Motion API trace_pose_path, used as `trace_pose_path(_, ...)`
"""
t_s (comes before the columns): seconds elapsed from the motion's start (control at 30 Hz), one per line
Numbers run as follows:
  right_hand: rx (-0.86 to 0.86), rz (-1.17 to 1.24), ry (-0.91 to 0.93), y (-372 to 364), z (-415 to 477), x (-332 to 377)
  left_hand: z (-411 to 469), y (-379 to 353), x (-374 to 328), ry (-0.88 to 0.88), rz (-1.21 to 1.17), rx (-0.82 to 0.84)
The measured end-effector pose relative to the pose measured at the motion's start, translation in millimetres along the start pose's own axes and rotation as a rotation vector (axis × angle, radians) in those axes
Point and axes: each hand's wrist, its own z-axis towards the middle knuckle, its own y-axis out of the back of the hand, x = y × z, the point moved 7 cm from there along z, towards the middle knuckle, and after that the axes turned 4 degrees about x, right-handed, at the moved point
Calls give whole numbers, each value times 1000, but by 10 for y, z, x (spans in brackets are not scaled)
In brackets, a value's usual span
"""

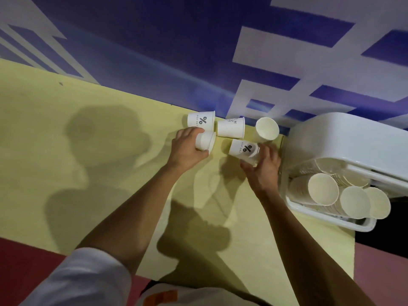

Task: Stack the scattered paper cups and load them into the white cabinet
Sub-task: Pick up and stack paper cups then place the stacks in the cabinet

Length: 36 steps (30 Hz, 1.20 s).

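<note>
Several white paper cups lie on their sides near the far edge of the yellow table (88, 151). My left hand (187, 149) grips a plain white cup (206, 141). Just behind it lies a cup with a "%" print (201, 121), and beside that a cup marked "Hi" (230, 128). My right hand (262, 166) grips another "%" cup (242, 147) at its rim end. One cup (267, 129) points its open mouth toward me. The white cabinet (344, 140) stands at the right, with stacked cups (323, 188) lying inside.
A blue and white patterned wall (198, 51) runs right behind the cups. The table ends at the cabinet's side on the right; red floor (26, 261) shows below the near edge. Shadows of my arms fall across the tabletop.
</note>
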Motion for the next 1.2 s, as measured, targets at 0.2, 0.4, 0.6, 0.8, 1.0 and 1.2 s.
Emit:
trace_pose_path(0.2,113,-76,-33,-201,152,-152,83,-57,22,-44,137,-32)
trace_pose_path(0.4,116,-19,-26,-198,41,-180,116,-130,5,-40,276,-36)
trace_pose_path(0.6,112,50,-52,-47,-99,-178,75,-108,-29,-19,314,-59)
trace_pose_path(0.8,57,138,15,199,-232,111,-181,-17,-239,-62,208,-75)
trace_pose_path(1.0,-65,226,85,630,-503,358,-422,143,-518,-79,-59,-111)
trace_pose_path(1.2,-201,201,113,1162,-922,318,-713,104,-930,-120,-325,-119)
